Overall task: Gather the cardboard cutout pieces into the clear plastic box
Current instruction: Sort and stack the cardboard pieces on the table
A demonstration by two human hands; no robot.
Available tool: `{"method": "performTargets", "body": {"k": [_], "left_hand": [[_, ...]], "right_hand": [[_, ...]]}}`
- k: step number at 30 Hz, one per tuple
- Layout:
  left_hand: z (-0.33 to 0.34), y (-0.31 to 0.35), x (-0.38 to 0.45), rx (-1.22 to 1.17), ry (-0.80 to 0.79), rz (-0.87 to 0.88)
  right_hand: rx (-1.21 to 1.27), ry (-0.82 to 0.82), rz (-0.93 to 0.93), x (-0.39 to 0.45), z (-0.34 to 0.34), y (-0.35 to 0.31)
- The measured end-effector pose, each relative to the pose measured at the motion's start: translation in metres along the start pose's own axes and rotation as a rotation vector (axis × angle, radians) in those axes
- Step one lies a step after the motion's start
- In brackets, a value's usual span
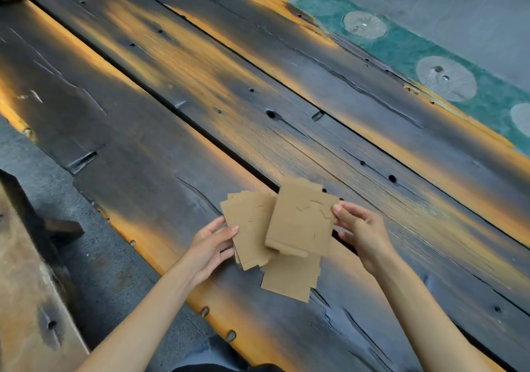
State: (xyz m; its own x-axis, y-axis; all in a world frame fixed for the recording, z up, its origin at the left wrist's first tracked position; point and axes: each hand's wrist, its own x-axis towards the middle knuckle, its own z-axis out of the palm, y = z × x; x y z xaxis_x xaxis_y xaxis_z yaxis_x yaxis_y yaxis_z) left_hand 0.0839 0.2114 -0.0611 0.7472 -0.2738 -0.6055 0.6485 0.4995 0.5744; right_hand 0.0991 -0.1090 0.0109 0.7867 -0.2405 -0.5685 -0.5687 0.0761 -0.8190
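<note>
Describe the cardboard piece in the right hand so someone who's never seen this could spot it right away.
Start at the dark plank table with orange streaks and follow its near edge to the two hands. The right hand pinches the top piece by its right edge. Unlike the fanned stack in the left hand, it lies uppermost, overlaps the others, and shows thin cut lines on its face.

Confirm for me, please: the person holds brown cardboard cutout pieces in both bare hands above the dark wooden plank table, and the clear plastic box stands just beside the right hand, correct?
Not quite. The head view shows no clear plastic box anywhere. The rest holds: the left hand and right hand both hold the brown cardboard cutout pieces above the dark wooden plank table.
</note>
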Motion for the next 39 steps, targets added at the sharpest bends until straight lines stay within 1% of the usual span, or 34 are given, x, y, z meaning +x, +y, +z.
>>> {"method": "performTargets", "body": {"k": [6,9,14,17,24,30,35,39], "left_hand": [[0.020,-0.004,-0.008,-0.065,-0.147,-0.037],[0.026,-0.007,-0.013,-0.113,-0.190,-0.041],[0.025,-0.016,-0.022,-0.122,-0.192,-0.055],[0.017,-0.022,-0.028,-0.056,-0.197,-0.058],[-0.010,-0.042,-0.039,0.015,-0.070,-0.043],[-0.030,-0.046,-0.044,0.000,0.056,-0.022],[-0.048,-0.049,-0.042,-0.014,0.145,-0.012],[-0.065,-0.050,-0.041,-0.026,0.241,-0.008]], "right_hand": [[-0.074,-0.101,-0.033,-0.024,0.022,0.002],[-0.088,-0.138,-0.056,-0.030,0.030,0.005],[-0.187,-0.095,-0.087,-0.032,0.034,0.013],[-0.235,-0.073,-0.098,-0.033,0.037,0.022],[-0.278,-0.032,-0.055,-0.031,0.064,0.051],[-0.277,-0.092,-0.026,-0.020,0.089,0.069],[-0.325,-0.152,-0.021,-0.006,0.107,0.077],[-0.460,-0.085,-0.050,0.015,0.120,0.085]]}}
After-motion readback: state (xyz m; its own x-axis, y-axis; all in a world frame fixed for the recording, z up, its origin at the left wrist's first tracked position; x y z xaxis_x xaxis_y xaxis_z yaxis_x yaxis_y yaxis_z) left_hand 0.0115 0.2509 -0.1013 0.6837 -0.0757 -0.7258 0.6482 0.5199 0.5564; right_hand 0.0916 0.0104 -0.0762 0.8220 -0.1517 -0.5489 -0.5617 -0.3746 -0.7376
